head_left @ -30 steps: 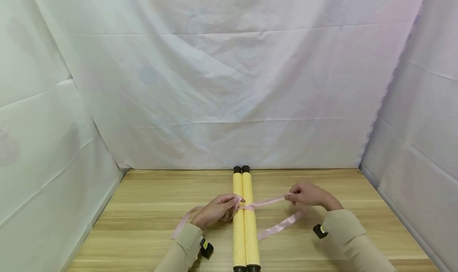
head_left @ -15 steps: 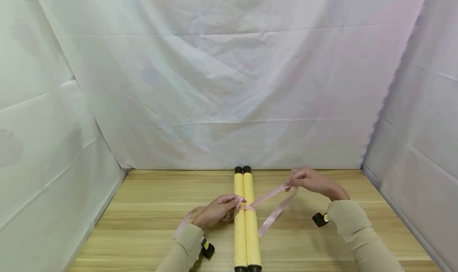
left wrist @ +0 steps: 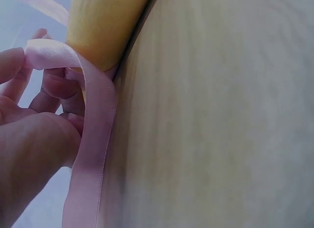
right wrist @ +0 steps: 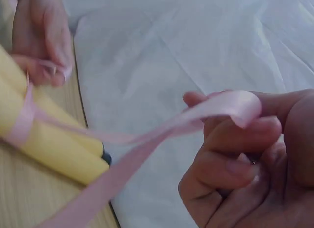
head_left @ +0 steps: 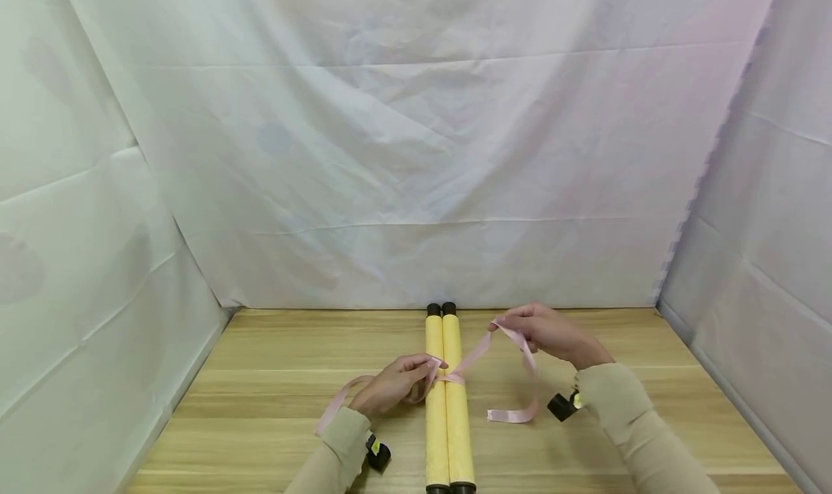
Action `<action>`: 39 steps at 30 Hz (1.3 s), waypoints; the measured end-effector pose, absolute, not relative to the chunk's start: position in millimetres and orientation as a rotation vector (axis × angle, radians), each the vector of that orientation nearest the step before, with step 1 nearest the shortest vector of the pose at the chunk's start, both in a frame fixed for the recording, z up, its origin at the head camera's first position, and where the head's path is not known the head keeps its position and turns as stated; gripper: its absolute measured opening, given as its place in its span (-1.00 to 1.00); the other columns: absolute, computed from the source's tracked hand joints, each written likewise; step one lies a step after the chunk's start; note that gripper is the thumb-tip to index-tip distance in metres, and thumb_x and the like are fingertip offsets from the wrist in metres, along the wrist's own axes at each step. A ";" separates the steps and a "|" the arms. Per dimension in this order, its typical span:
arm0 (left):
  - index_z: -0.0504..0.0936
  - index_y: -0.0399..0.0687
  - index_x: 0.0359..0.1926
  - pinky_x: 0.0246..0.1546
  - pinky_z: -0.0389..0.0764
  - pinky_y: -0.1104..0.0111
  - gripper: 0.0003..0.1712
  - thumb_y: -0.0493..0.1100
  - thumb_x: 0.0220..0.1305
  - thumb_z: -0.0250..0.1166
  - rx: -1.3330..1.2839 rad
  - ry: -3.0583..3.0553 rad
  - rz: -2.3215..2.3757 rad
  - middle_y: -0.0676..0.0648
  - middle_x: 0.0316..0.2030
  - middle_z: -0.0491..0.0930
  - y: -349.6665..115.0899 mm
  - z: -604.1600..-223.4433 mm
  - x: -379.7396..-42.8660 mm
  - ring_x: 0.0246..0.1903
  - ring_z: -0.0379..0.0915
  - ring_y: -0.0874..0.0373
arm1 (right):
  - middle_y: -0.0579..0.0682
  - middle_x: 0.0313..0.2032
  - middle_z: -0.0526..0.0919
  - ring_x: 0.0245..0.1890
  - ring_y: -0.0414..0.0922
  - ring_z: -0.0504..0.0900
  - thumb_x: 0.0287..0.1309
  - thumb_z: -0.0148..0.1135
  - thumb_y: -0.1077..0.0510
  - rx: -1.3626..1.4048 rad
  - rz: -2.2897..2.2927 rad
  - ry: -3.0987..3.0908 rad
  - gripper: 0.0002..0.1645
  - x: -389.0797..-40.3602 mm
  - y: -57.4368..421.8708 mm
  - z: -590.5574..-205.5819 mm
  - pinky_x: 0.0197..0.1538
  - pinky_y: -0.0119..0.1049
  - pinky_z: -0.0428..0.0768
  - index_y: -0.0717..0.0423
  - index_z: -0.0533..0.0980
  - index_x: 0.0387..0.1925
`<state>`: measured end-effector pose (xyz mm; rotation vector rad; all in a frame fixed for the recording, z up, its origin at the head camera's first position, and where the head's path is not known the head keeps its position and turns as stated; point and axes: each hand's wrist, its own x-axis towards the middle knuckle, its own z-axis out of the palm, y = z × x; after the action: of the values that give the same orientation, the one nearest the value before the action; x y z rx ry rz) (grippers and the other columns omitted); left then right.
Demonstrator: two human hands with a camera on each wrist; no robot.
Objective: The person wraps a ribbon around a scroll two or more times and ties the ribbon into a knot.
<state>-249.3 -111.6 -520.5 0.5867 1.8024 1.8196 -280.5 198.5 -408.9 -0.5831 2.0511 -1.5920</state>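
Note:
Two yellow tubes (head_left: pixel 459 429) with black end caps lie side by side, lengthwise, on the table. A pink satin ribbon (right wrist: pixel 22 121) wraps around both near their middle. My left hand (head_left: pixel 390 384) pinches one side of the ribbon between thumb and fingers, just left of the wrap; its tail (left wrist: pixel 91 139) curves down by the wrist. Right of the tubes, my raised right hand (head_left: pixel 544 332) holds the ribbon's other side between thumb and fingers. From there one stretch slopes to the wrap, and the free tail (head_left: pixel 510 414) hangs down and curls leftward.
The wood-grain table (head_left: pixel 273 349) extends to both sides of the tubes. A white cloth (head_left: pixel 416 154) hangs behind, close to the tubes' far caps, with more white cloth at left and right. Small black cameras (head_left: pixel 562 406) sit on both wrists.
My right hand has risen, then shifted left toward the tubes, slackening the ribbon stretch. Its hanging tail has swung and curled. The left hand has stayed nearly still, still pinching.

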 end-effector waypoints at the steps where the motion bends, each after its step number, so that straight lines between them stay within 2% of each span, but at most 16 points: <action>1: 0.47 -0.27 0.16 -0.68 0.13 0.34 -0.53 -0.04 0.48 -0.10 0.585 1.802 1.819 -0.28 -0.53 0.29 -111.7 -520.7 -249.2 -0.66 0.05 0.01 | -0.14 -0.43 0.58 -0.72 -0.29 0.22 0.35 0.01 -0.01 -0.592 -1.638 1.993 -0.50 -280.8 194.0 -409.6 -0.61 -0.43 0.27 0.31 0.53 0.07; 3: 0.47 -0.27 0.17 -0.66 0.15 0.37 -0.51 -0.02 0.47 -0.09 0.579 1.797 1.822 -0.26 -0.52 0.30 -112.0 -520.9 -249.3 -0.65 0.06 0.03 | -0.14 -0.52 0.51 -0.70 -0.28 0.20 0.37 -0.01 0.03 -0.600 -1.712 1.904 -0.49 -281.9 184.0 -410.4 -0.60 -0.42 0.26 0.36 0.47 0.12; 8: 0.49 -0.21 0.17 -0.64 0.15 0.39 -0.51 0.02 0.45 -0.06 0.557 1.763 1.844 -0.19 -0.51 0.33 -112.4 -522.2 -249.9 -0.63 0.08 0.10 | -0.14 -0.51 0.54 -0.65 -0.27 0.32 0.39 -0.04 0.14 -0.560 -1.873 1.773 -0.51 -286.6 158.5 -414.7 -0.54 -0.40 0.32 0.40 0.36 0.21; 12: 0.50 -0.19 0.16 -0.63 0.14 0.37 -0.51 0.02 0.45 -0.07 0.572 1.770 1.836 -0.21 -0.50 0.33 -113.1 -522.4 -249.8 -0.62 0.07 0.07 | -0.10 -0.54 0.46 -0.60 -0.23 0.34 0.38 -0.04 0.18 -0.541 -1.911 1.828 -0.54 -291.3 138.1 -421.9 -0.50 -0.39 0.33 0.41 0.34 0.19; 14: 0.52 -0.26 0.09 -0.64 0.15 0.36 -0.51 0.01 0.46 -0.08 0.593 1.790 1.829 -0.20 -0.45 0.39 -113.1 -521.9 -249.9 -0.61 0.09 0.04 | -0.08 -0.52 0.42 -0.57 -0.21 0.34 0.38 -0.03 0.19 -0.543 -1.904 1.889 -0.56 -293.5 128.0 -426.0 -0.48 -0.39 0.35 0.46 0.33 0.13; 17: 0.53 -0.36 -0.07 -0.63 0.16 0.34 -0.50 0.02 0.46 -0.09 0.618 1.814 1.821 -0.14 -0.35 0.48 -112.8 -521.8 -250.3 -0.60 0.11 0.01 | -0.04 -0.50 0.40 -0.53 -0.17 0.35 0.37 -0.02 0.19 -0.526 -1.875 1.962 -0.51 -296.7 114.2 -433.3 -0.47 -0.39 0.38 0.51 0.26 0.15; 18: 0.52 -0.40 -0.12 -0.63 0.16 0.34 -0.49 0.01 0.46 -0.09 0.630 1.817 1.820 -0.13 -0.34 0.49 -112.5 -522.1 -250.6 -0.60 0.10 0.00 | -0.03 -0.48 0.41 -0.52 -0.16 0.36 0.36 -0.02 0.19 -0.515 -1.869 1.975 -0.46 -297.6 109.7 -435.7 -0.45 -0.38 0.39 0.50 0.21 0.21; 20: 0.47 -0.45 -0.20 -0.64 0.14 0.31 -0.48 0.02 0.46 -0.09 0.649 1.812 1.822 -0.16 -0.35 0.48 -112.1 -523.1 -250.8 -0.61 0.08 -0.04 | 0.00 -0.45 0.42 -0.49 -0.14 0.36 0.35 -0.01 0.21 -0.496 -1.857 1.988 -0.46 -299.5 100.5 -440.1 -0.42 -0.34 0.40 0.48 0.20 0.23; 22: 0.46 -0.47 -0.17 -0.65 0.10 0.26 -0.48 0.01 0.46 -0.09 0.672 1.789 1.832 -0.24 -0.47 0.37 -112.1 -524.8 -250.9 -0.63 0.03 -0.07 | 0.02 -0.42 0.43 -0.47 -0.12 0.37 0.34 -0.01 0.21 -0.478 -1.845 1.989 -0.54 -301.7 91.0 -443.8 -0.39 -0.32 0.40 0.46 0.26 0.15; 24: 0.44 -0.50 -0.18 -0.65 0.06 0.22 -0.49 -0.01 0.47 -0.10 0.700 1.773 1.842 -0.31 -0.50 0.31 -112.5 -526.8 -250.7 -0.64 0.00 -0.09 | 0.06 -0.35 0.48 -0.44 -0.11 0.39 0.32 0.02 0.21 -0.440 -1.848 1.974 -0.59 -303.7 81.3 -446.7 -0.35 -0.29 0.40 0.37 0.31 0.11; 27: 0.43 -0.52 -0.16 -0.66 0.04 0.18 -0.49 -0.03 0.48 -0.11 0.737 1.749 1.855 -0.43 -0.52 0.23 -112.1 -529.1 -251.0 -0.66 -0.04 -0.10 | 0.08 -0.04 0.49 -0.37 -0.10 0.44 0.29 0.07 0.14 -0.398 -1.804 2.003 -0.56 -306.0 70.7 -450.0 -0.27 -0.27 0.44 0.32 0.37 0.10; 31: 0.42 -0.54 -0.14 -0.65 0.06 0.22 -0.49 -0.04 0.49 -0.12 0.767 1.736 1.848 -0.54 -0.51 0.16 -110.1 -528.9 -251.6 -0.66 -0.07 -0.14 | 0.13 0.25 0.35 -0.45 -0.14 0.42 0.27 0.10 0.03 -0.397 -1.705 2.079 -0.54 -305.5 66.5 -451.9 -0.29 -0.21 0.39 0.22 0.50 0.09; 33: 0.42 -0.54 -0.12 -0.64 0.07 0.23 -0.49 -0.04 0.49 -0.12 0.774 1.735 1.843 -0.57 -0.50 0.13 -109.0 -528.2 -251.6 -0.65 -0.09 -0.18 | 0.25 0.14 0.44 -0.55 -0.17 0.36 0.28 0.08 0.02 -0.426 -1.658 2.099 -0.60 -303.9 66.9 -451.2 -0.34 -0.21 0.33 0.20 0.58 -0.01; 35: 0.42 -0.52 -0.11 -0.63 0.08 0.21 -0.50 -0.05 0.49 -0.13 0.782 1.741 1.835 -0.57 -0.50 0.12 -108.2 -527.2 -251.7 -0.64 -0.10 -0.21 | 0.25 0.09 0.50 -0.62 -0.19 0.32 0.31 0.05 0.04 -0.450 -1.613 2.142 -0.65 -299.9 68.8 -448.7 -0.40 -0.24 0.30 0.17 0.63 -0.11; 37: 0.41 -0.52 -0.13 -0.62 0.07 0.19 -0.50 -0.05 0.49 -0.13 0.784 1.737 1.829 -0.56 -0.50 0.12 -107.9 -526.4 -251.7 -0.63 -0.11 -0.23 | 0.27 -0.12 0.59 -0.69 -0.20 0.26 0.30 0.06 0.06 -0.449 -1.596 2.178 -0.66 -295.2 71.0 -447.0 -0.45 -0.27 0.29 0.17 0.63 -0.10; 39: 0.41 -0.53 -0.13 -0.62 0.05 0.18 -0.50 -0.05 0.49 -0.13 0.788 1.730 1.828 -0.55 -0.51 0.12 -108.0 -526.0 -251.9 -0.63 -0.12 -0.24 | 0.22 -0.23 0.64 -0.71 -0.21 0.26 0.30 0.06 0.06 -0.445 -1.567 2.252 -0.66 -288.6 74.7 -445.4 -0.48 -0.30 0.32 0.16 0.61 -0.07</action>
<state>-251.9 -108.0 -526.0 0.7881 1.7296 1.8279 -288.6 74.7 -445.4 -0.4447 2.2524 -1.5668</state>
